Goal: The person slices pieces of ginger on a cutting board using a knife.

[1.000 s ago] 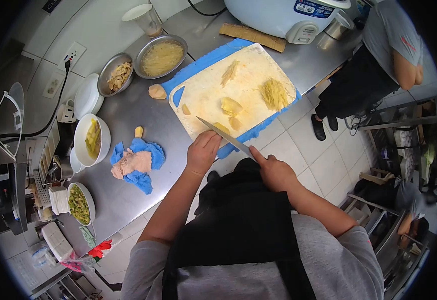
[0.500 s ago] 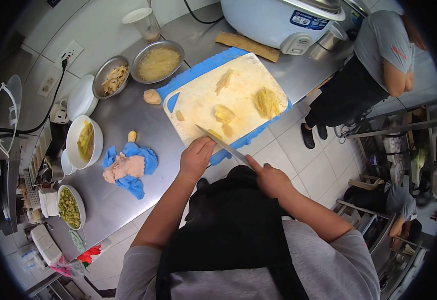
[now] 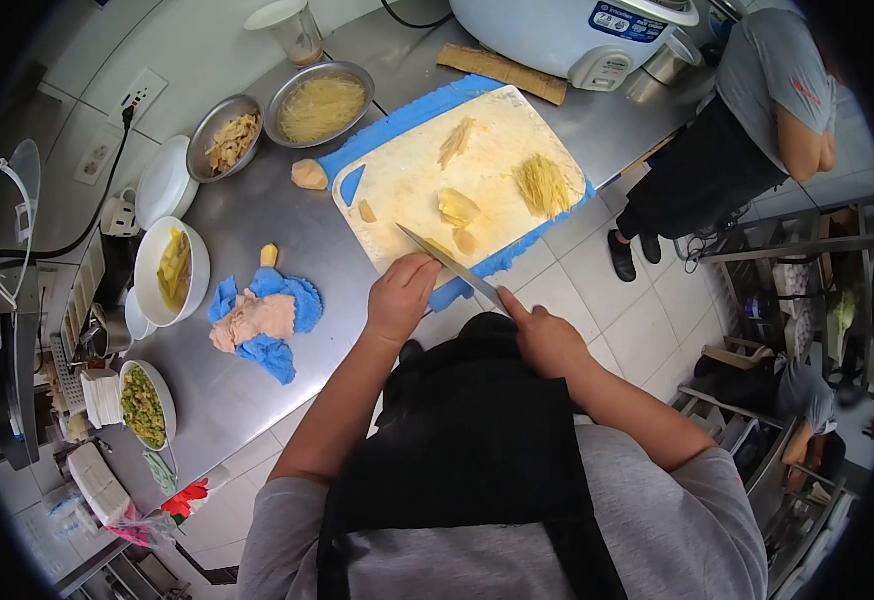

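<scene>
A kitchen knife (image 3: 454, 268) lies slantwise over the near edge of the white cutting board (image 3: 397, 170), its handle wrapped in my right hand (image 3: 547, 340). My left hand (image 3: 402, 295) is closed beside the blade, fingertips bent down at the board's edge; what lies under them is hidden. Just past the blade are a yellow slice and a small pale piece (image 3: 466, 241). Further up sit a stack of yellow slices (image 3: 458, 208), a pile of thin yellow shreds (image 3: 543, 186) and some pale strips (image 3: 457, 142).
Blue cloth (image 3: 377, 132) shows under the board. To the left stand a bowl of shreds (image 3: 320, 105), a bowl of pale scraps (image 3: 230, 142), a white bowl (image 3: 200, 283) and a crumpled cloth (image 3: 262, 318). A co-worker (image 3: 717, 150) stands at right; a large cooker (image 3: 557, 40) is behind.
The view has shifted slightly, so the board sits a little higher and further right. Both hands stay beside the board, with the knife still in my right hand.
</scene>
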Tool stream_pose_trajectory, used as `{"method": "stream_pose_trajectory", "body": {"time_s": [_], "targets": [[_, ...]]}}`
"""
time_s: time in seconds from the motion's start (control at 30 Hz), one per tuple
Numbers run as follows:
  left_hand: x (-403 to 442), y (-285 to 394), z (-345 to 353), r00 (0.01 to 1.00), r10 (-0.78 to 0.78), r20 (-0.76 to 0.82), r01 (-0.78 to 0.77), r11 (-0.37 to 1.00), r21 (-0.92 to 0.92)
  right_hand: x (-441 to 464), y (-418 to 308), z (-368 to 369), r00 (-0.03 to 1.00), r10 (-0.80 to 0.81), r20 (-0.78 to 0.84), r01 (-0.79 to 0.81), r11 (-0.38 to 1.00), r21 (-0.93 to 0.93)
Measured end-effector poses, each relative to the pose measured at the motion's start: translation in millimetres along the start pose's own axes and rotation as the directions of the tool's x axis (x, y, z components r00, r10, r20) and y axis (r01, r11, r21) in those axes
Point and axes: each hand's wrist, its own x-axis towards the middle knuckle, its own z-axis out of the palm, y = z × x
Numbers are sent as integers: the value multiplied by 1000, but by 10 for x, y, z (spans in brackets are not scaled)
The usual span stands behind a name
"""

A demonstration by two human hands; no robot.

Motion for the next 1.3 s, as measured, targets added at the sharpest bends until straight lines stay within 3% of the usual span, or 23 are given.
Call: {"method": "stream_pose_trajectory", "body": {"time_s": [0.13, 0.27, 0.37, 0.43, 0.47, 0.5, 0.57, 0.7, 0.77, 0.8, 1.0, 1.07, 1.1, 1.17, 1.2, 1.27, 1.3], "targets": [[5, 15, -9, 1000, -9, -8, 9, 1000, -8, 204, -172, -41, 993, -49, -110, 50, 999, 5], [36, 16, -50, 1000, -22, 0, 22, 999, -35, 248, -170, -29, 993, -54, -106, 56, 998, 11], [165, 11, -171, 994, -19, 109, 32, 993, -114, 250, -172, -20, 993, -54, -100, 57, 998, 27], [410, 66, -267, 978, -208, 30, 207, 978, 34, 243, -174, -4, 992, -61, -110, 64, 998, 23], [513, 62, -270, 952, -297, 69, 295, 955, 39, 253, -163, 26, 992, -60, -112, 63, 998, 28], [591, 61, -291, 954, -292, 72, 289, 956, 40, 275, -142, 65, 990, -64, -129, 69, 997, 38], [730, 43, -322, 852, -351, 389, 277, 932, 233, 283, -122, 77, 986, -65, -154, 74, 996, 48], [890, -97, -169, 822, -325, 467, 285, 946, 157, 261, -145, 65, 988, -59, -146, 65, 997, 41], [1020, -133, -59, 687, -434, 583, 543, 840, -14, 250, -147, 68, 987, -56, -154, 66, 996, 60], [1074, -144, -6, 687, -427, 588, 537, 844, -14, 247, -150, 72, 987, -53, -153, 62, 996, 57], [1322, -165, 173, 748, -364, 555, 298, 931, 208, 239, -167, 34, 991, -36, -127, 47, 995, 84], [1325, -147, 182, 837, -309, 451, 191, 938, 289, 236, -167, 34, 993, -30, -117, 40, 995, 88], [1313, -141, 179, 836, -308, 454, 189, 939, 289, 240, -163, 34, 993, -31, -112, 41, 995, 87], [1288, -39, 83, 934, -239, 265, 214, 969, 123, 243, -154, 26, 994, -31, -105, 41, 995, 91], [1210, -25, 50, 933, -240, 268, 213, 969, 124, 239, -149, 15, 994, -35, -101, 44, 995, 86], [956, -31, -51, 973, -216, 78, 224, 968, -110, 262, -122, 0, 994, -42, -98, 50, 995, 84], [726, -56, -65, 972, -227, 57, 232, 969, -83, 280, -87, 3, 993, -70, -97, 79, 992, 98]]}}
